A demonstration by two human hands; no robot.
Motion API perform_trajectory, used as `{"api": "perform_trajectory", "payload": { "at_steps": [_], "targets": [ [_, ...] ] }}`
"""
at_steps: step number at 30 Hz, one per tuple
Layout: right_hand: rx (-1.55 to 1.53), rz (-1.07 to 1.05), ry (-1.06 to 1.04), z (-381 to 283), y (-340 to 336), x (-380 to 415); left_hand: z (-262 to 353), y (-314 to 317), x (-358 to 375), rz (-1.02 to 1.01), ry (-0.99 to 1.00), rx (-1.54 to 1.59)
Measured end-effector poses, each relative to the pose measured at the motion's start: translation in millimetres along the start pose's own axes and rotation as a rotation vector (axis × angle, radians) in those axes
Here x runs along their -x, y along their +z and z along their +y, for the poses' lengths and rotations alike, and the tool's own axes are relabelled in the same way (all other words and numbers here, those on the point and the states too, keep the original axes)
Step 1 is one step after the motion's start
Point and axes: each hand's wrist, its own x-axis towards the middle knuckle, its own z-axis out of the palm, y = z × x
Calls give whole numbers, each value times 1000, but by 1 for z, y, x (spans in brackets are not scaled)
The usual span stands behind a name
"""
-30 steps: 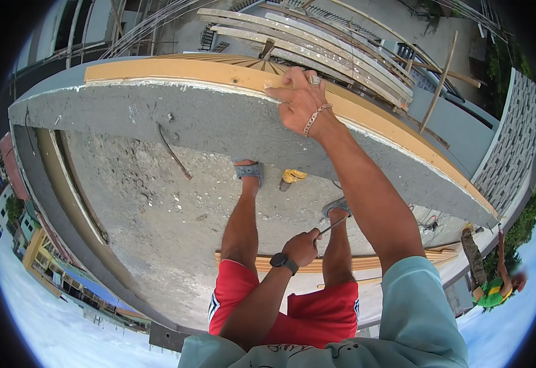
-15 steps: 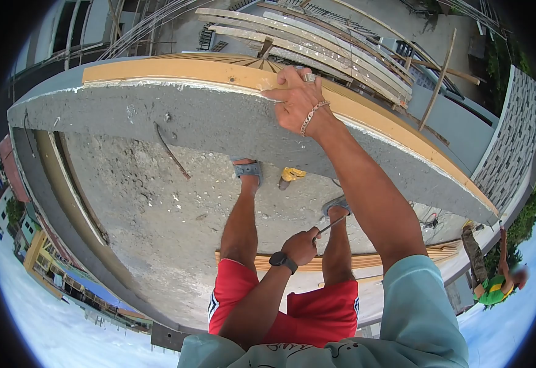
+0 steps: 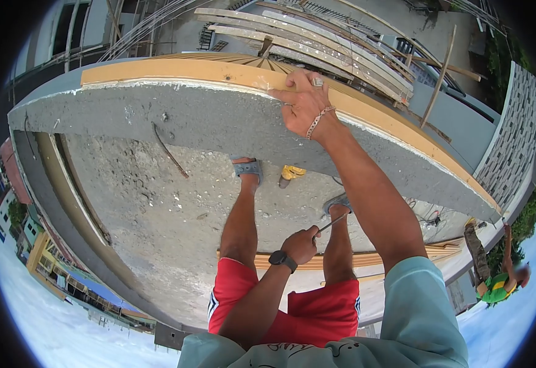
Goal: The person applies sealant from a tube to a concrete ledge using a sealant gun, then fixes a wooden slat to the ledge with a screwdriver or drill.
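My right hand (image 3: pixel 305 107), with a ring and chain bracelet, lies over the tan trim panel (image 3: pixel 176 71). Its index finger stretches left along the white seam (image 3: pixel 219 88) where the panel meets the grey concrete ledge (image 3: pixel 219 116); the other fingers bend over the panel, partly hidden. Lower down, my left hand (image 3: pixel 299 246), below a black watch (image 3: pixel 282 261), is closed around a thin tool with a grey metal shaft (image 3: pixel 334 224). Its handle is hidden in the fist, and the shaft points up and right, in front of my leg.
A yellow object with a dark end (image 3: pixel 291 175) lies on the rough concrete floor (image 3: pixel 200 196) between my sandals. A bent rebar (image 3: pixel 170 150) sticks out from the ledge. Beyond the panel are wooden planks (image 3: pixel 317 46). Another person in green (image 3: pixel 496 288) is at far right.
My right hand has slid a little to the right along the seam, index finger still extended. My left hand and its tool stay put. The person at far right has shifted slightly.
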Motion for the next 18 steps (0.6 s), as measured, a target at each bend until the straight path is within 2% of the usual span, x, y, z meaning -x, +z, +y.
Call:
{"api": "perform_trajectory", "payload": {
  "at_steps": [3,5,8,13,18],
  "targets": [
    [-34,-70,29,6,-4,6,4,-2,1,1,-8,6],
    [-247,33,33,13,-2,7,4,-4,0,14,-11,9],
    [-324,83,62,15,-1,14,4,0,0,-3,1,18],
    [-163,25,173,-16,-1,22,2,1,-2,2,-19,8],
    [-68,45,212,-14,-6,37,4,1,-1,15,-7,-3]
  ]
}}
